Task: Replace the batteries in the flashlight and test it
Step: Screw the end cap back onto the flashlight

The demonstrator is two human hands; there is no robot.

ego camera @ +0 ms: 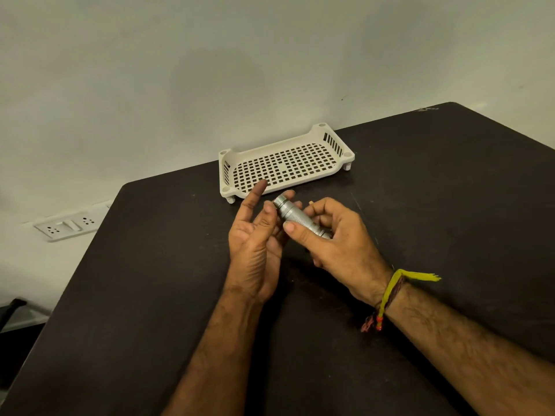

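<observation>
A small silver metal flashlight with a knurled body is held above the dark table, its end cap pointing up and to the left. My right hand wraps around the lower part of the body, hiding the head. My left hand touches the end cap with thumb and fingertips, the index finger stretched out straight. A small tan object peeks out just behind my right hand; I cannot tell what it is. No batteries are visible.
A white perforated plastic tray stands empty at the table's far edge, just beyond my hands. The dark table meets a pale wall. A white socket strip is on the wall at the left.
</observation>
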